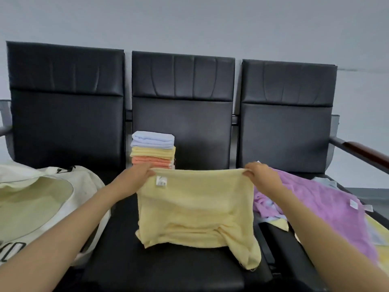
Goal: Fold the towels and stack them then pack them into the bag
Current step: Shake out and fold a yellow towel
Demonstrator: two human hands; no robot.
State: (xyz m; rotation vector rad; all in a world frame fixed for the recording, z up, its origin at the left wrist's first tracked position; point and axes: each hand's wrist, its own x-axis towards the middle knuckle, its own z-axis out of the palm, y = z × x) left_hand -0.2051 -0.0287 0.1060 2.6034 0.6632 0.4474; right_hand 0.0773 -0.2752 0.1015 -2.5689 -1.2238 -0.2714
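Head view, from the left: a cream canvas bag (42,197) lies with its mouth open, and beside it the left grip (136,173) pinches the far left corner of a pale yellow terry towel (195,207), just in front of a stack of folded blue, yellow and orange towels (153,150). The yellow towel rests on the middle black padded seat (117,270), its far edge stretched between both grips and its near edge rumpled. The right grip (259,173) pinches the far right corner, beside a loose purple towel (315,194) heaped further right.
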